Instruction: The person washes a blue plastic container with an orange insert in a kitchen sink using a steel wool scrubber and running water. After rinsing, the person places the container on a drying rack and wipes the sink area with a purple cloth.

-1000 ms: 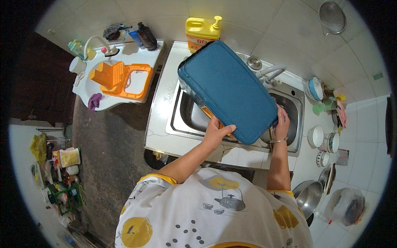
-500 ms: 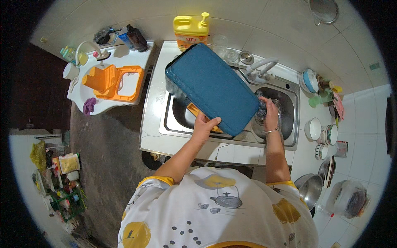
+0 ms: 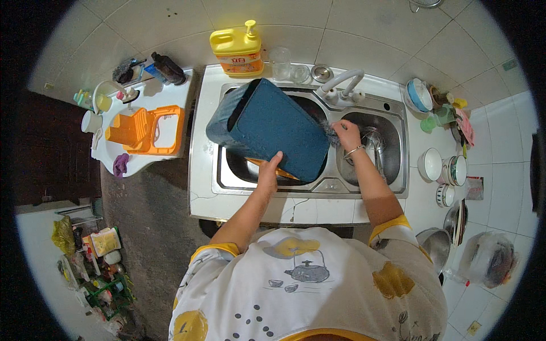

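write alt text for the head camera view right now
A person's left hand holds a large blue container tilted over a double steel sink, while the right hand holds what looks like a grey scourer at the container's right end. A yellow pump jug stands behind; bowls sit at right.

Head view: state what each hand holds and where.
Left hand grips the blue container by its near edge; right hand holds a grey scrubber, exact grip unclear.

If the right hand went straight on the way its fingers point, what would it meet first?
Probably the blue container, scrubber first: the right hand points leftward, holding the scrubber by the container's right end. Whether the two already touch is unclear.
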Demonstrator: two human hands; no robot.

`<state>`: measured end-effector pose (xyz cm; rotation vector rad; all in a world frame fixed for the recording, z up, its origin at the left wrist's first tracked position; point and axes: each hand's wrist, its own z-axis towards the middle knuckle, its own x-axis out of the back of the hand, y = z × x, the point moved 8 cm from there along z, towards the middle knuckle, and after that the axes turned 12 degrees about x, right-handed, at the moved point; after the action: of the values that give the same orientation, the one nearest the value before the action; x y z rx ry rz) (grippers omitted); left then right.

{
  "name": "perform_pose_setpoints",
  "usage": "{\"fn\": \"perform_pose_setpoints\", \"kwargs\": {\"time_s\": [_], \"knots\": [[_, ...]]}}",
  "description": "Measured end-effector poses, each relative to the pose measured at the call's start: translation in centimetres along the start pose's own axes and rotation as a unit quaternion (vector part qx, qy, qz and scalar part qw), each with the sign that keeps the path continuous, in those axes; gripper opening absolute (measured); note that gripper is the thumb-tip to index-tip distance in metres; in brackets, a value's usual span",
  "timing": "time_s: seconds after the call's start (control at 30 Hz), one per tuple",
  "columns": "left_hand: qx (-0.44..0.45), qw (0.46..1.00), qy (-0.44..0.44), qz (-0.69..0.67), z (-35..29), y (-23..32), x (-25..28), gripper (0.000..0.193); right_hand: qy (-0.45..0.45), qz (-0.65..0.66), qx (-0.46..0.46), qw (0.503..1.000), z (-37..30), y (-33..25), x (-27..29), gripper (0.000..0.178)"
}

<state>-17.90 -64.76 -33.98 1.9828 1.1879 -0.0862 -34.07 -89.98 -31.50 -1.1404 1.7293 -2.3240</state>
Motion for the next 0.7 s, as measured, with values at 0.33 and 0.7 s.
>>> {"fn": "perform_pose_setpoints", "kwargs": {"time_s": [0.33,0.7], "knots": [[0.000,0.996,0.013,-0.090,-0.7,-0.5,-2.0,0.059,-0.115,-0.263,-0.092,0.953,12.3,-0.7,-1.7,0.052],[0.147,0.982,0.051,0.106,-5.1,0.1,2.6,0.044,-0.049,-0.168,-0.008,0.985,9.7,-2.9,-0.8,0.041]]}}
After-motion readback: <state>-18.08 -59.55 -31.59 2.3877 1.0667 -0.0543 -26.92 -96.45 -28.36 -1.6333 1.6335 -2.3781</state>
